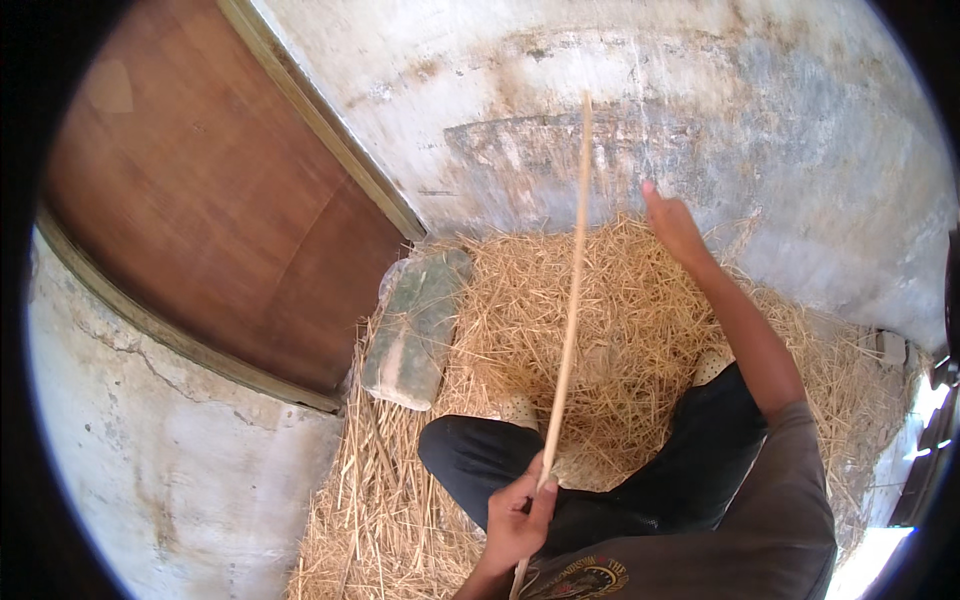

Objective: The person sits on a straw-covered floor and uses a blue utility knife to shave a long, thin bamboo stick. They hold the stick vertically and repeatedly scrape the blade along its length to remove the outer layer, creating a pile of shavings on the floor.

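Note:
A long, thin, pale stick (pixel 572 318), which looks like bamboo or wood, rises from my lap toward the wall. My left hand (pixel 520 515) pinches it near its lower end, thumb and fingers pressed against it. The tail of the stick runs down past that hand along my shirt. My right arm reaches out to the right of the stick, and my right hand (pixel 675 222) is apart from it, close to the wall. One digit of this hand points up; the other fingers look curled, and whatever they may hold is hidden.
Loose straw (pixel 590 370) covers the floor around my bent legs (pixel 690 460). A greenish stone block (pixel 418 325) lies at left, beside a brown door panel (pixel 220 200) in a wooden frame. A stained whitewashed wall (pixel 760 120) stands ahead. A small grey block (pixel 890 348) sits far right.

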`<move>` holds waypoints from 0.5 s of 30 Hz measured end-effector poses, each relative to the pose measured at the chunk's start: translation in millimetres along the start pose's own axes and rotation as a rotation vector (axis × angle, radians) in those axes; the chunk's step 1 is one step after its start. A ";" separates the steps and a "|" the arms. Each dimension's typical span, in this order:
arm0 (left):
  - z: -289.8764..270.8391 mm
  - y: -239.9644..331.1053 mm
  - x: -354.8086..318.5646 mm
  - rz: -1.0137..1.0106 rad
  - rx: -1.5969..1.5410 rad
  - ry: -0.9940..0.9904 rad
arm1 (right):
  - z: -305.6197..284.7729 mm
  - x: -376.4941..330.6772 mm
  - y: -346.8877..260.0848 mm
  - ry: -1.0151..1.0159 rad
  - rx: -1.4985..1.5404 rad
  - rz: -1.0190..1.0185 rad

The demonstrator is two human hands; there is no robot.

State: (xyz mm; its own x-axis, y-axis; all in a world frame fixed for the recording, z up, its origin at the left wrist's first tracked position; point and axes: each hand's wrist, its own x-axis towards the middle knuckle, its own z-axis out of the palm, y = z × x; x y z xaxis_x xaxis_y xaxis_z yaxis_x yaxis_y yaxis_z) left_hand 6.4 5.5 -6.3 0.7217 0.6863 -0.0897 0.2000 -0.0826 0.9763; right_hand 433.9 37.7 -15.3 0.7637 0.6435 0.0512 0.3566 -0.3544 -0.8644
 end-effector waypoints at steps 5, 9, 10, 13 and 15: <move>24.0 -19.8 89.4 -0.133 -0.357 -0.041 | 29.9 -68.7 -36.7 -0.340 0.262 -0.084; 86.8 -37.2 155.9 -0.027 -0.375 0.000 | 75.9 -64.7 -12.8 -0.253 0.245 -0.306; 95.7 -32.2 160.3 -0.015 -0.411 -0.005 | 76.0 -65.8 -12.4 -0.187 0.265 -0.273; 113.2 -23.8 152.1 0.050 -0.438 0.065 | 54.9 -82.7 -30.1 -0.407 0.396 -0.120; 128.8 -33.1 141.2 0.148 -0.479 0.101 | 48.2 -85.1 -30.2 -0.403 0.407 -0.296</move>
State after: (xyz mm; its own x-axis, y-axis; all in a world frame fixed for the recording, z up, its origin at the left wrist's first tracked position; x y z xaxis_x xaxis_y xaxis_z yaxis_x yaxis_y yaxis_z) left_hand 187.0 12.1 -76.7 0.6470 0.7607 0.0527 -0.2425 0.1398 0.9600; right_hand 332.2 26.2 -17.7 0.3741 0.9070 0.1934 0.2286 0.1119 -0.9671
